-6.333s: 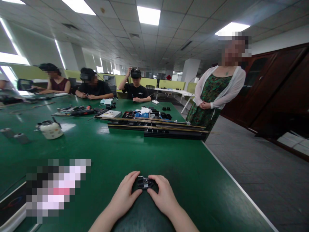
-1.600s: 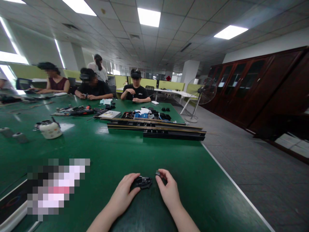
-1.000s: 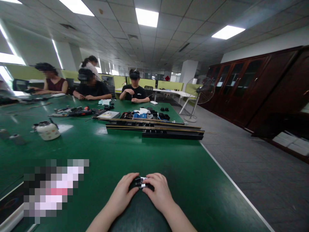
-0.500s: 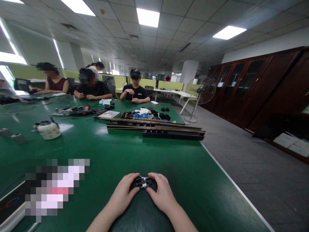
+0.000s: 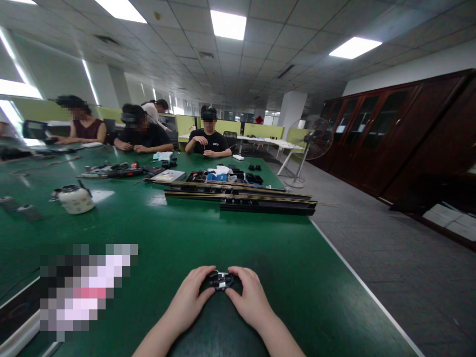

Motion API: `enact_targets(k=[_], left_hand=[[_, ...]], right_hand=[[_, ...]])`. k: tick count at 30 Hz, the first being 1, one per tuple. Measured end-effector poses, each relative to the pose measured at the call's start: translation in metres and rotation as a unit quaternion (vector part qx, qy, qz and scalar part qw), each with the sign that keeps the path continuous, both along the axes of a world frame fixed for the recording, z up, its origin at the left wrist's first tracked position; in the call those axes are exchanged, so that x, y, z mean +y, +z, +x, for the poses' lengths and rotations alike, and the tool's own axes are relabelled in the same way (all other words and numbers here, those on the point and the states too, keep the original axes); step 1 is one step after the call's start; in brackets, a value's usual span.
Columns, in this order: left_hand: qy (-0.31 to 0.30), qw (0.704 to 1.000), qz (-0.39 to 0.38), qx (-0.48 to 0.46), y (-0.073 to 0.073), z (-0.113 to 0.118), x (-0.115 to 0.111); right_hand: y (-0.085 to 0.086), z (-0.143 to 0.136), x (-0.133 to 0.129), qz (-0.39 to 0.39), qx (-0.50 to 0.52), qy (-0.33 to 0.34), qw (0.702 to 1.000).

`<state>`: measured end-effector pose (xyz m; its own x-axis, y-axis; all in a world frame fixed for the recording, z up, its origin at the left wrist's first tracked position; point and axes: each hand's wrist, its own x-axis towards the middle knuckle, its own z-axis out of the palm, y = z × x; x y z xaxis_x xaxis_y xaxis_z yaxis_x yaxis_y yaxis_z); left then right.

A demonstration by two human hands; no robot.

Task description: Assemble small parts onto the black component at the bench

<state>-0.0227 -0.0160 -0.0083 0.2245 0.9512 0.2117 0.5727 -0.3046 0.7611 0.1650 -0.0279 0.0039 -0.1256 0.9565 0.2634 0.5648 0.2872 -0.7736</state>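
Between my hands, close over the near part of the green table (image 5: 178, 238), is a small dark oval device (image 5: 222, 281) with silvery and white parts on its upper face. My left hand (image 5: 194, 292) grips its left end between thumb and fingers. On the opposite end, my right hand (image 5: 248, 293) holds it the same way. The fingertips hide both ends of the device, and its exact kind is too small to make out. Whether its underside touches the table cannot be seen.
Long black rails (image 5: 267, 206) with thin brass-coloured rods lie across the table ahead. A white pot-like container (image 5: 76, 199) stands left, beyond a blurred-out bright object (image 5: 89, 287). Several people sit opposite. A standing fan (image 5: 307, 141) is beyond the table's right edge.
Both hands and the device stay practically in place. In the background, a person in a light top has shifted to the right and leans over.
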Motion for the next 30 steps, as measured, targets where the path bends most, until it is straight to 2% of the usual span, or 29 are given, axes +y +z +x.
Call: enact_targets(k=[8,30], left_hand=[[0.006,1.000,-0.001,0.000,0.0021,0.0013,-0.0001],[0.005,1.000,0.014,0.003,-0.0047,-0.0009,0.0002]], right_hand=[[-0.0003,0.0007,0.0001,0.004,0.000,0.000,1.000],[0.0055,-0.0002,-0.0008,-0.014,-0.035,0.005,0.999]])
